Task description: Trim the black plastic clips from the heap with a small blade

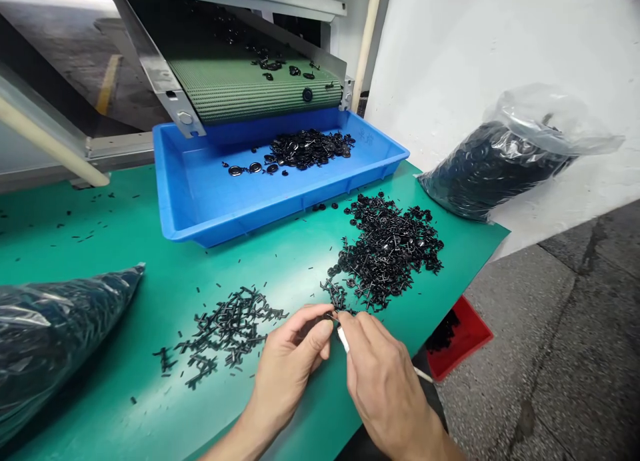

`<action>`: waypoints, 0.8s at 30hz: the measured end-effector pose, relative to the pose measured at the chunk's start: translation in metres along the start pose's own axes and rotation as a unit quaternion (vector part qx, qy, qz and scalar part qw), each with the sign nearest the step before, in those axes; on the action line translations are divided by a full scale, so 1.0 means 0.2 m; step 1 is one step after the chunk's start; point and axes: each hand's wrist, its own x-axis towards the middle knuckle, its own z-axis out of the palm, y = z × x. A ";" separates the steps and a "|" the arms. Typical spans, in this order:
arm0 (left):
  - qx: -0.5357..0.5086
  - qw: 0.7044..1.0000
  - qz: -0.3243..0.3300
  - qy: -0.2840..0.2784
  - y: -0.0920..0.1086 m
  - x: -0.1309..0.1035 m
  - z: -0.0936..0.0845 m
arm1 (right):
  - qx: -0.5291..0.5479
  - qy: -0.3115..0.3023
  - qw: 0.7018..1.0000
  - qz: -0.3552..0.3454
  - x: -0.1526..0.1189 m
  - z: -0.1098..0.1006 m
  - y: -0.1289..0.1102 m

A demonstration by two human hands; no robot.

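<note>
At the front of the green work table (280, 268), my left hand (293, 354) pinches a small black plastic part (329, 315) between thumb and forefinger. My right hand (383, 374) is closed around a slim tool with a white handle (343, 339). Its thin tip meets the black part, though the fingers cover most of both. Just beyond my fingertips lies a large pile of small black plastic parts (390, 251), some of them round. Left of my left hand spreads a looser heap of short black branching plastic pieces (233, 331).
A blue tray (240, 221) holding black parts stands under the end of a green conveyor belt (240, 88). Filled clear plastic bags sit at the left (55, 341) and back right (495, 161). A red bin (467, 344) is below the table's right edge.
</note>
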 end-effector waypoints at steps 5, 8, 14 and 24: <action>0.062 0.997 0.036 0.001 0.03 -0.01 0.00 | 0.025 -0.042 0.998 0.032 0.01 -0.02 -0.01; 0.086 0.995 0.045 -0.002 0.03 -0.01 0.00 | 0.080 -0.104 0.989 0.064 0.03 -0.05 0.01; 0.063 0.998 0.023 -0.001 0.02 -0.01 0.01 | 0.130 -0.165 0.972 0.106 0.08 -0.07 0.11; -0.155 0.988 -0.020 -0.013 0.08 -0.01 0.01 | -0.034 -0.092 0.991 0.090 0.23 -0.08 0.20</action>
